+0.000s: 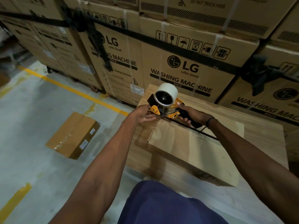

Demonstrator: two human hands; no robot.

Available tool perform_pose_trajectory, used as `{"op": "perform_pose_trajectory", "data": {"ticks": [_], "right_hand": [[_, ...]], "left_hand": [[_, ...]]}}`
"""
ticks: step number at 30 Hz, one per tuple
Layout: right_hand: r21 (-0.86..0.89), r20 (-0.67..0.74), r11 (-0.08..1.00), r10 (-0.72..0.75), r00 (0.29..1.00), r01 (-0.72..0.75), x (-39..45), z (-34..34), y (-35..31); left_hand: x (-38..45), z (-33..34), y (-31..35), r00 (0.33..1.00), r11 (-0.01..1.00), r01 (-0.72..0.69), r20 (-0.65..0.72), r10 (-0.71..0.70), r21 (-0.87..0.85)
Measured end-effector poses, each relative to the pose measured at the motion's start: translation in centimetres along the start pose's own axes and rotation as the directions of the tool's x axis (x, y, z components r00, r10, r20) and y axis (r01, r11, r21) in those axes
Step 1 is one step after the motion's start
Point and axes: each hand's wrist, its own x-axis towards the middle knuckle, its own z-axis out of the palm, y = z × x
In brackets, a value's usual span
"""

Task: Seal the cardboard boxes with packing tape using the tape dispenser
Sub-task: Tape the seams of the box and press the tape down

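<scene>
A yellow and black tape dispenser [165,109] with a whitish tape roll [166,92] is held over the far end of a cardboard box [186,147] lying on a wooden table [252,120]. My right hand [191,115] grips the dispenser's black handle. My left hand [144,114] pinches the dispenser's front end near the yellow guard, where the tape comes out. A dark gap runs between the box's top flaps.
A second, taped cardboard box [72,135] lies on the concrete floor to the left. Tall stacked washing machine cartons [186,65] strapped with black bands stand right behind the table. A yellow line [72,89] crosses the floor.
</scene>
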Motion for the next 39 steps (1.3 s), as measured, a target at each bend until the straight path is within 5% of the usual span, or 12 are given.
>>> {"op": "perform_pose_trajectory", "data": {"ticks": [15, 21, 25, 30, 39], "right_hand": [[-0.088, -0.029, 0.996, 0.012, 1.000, -0.014, 2.3, -1.9, 1.9], [-0.090, -0.033, 0.995, -0.036, 0.999, 0.033, 3.8, -0.8, 3.7], [-0.070, -0.037, 0.995, -0.076, 0.996, 0.073, 4.0, -1.0, 4.2], [-0.093, -0.058, 0.991, -0.100, 0.993, 0.094, 4.7, -0.9, 4.7], [-0.138, -0.074, 0.986, -0.100, 0.992, 0.089, 4.3, -0.5, 4.8]], "left_hand": [[3.5, 0.7, -2.1, 0.998, 0.999, 0.046, 0.029, -0.047, 0.021], [4.9, -0.4, -3.7, 0.996, 0.992, 0.038, -0.090, -0.027, 0.121], [4.9, -1.2, -4.8, 0.992, 0.997, -0.057, -0.111, 0.063, 0.059], [3.6, -0.6, -6.7, 0.941, 0.942, -0.334, -0.062, 0.333, -0.009], [3.4, 2.1, -10.2, 0.937, 0.937, -0.350, 0.001, 0.350, 0.010]]}}
